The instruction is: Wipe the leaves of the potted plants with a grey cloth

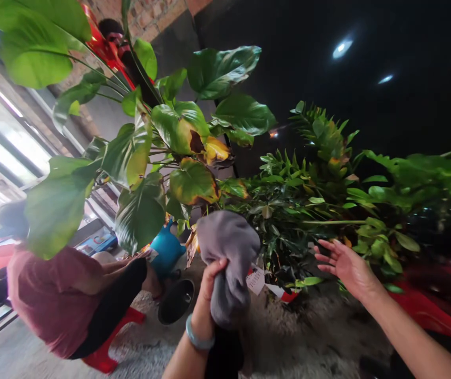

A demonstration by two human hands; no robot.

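Note:
My left hand [212, 287] grips a bunched grey cloth [229, 242], held up at the middle of the view; a pale bangle [199, 337] circles that wrist. My right hand [344, 266] is stretched out toward the low leafy plants [288, 184], its fingers apart and nothing in it. Whether its fingertips touch any leaf, I cannot tell. Behind and above the cloth rises a tall plant with broad leaves [194, 181], some of them yellow with brown edges. A red ribbon [105, 50] hangs among its upper leaves.
At the left a person in a pink top [55, 295] sits on a red stool [118, 342]. A dark round basin [176, 301] and a blue container [166, 250] stand nearby. Something red and shiny [439, 310] is at the right. A dark wall [368, 47] backs the plants.

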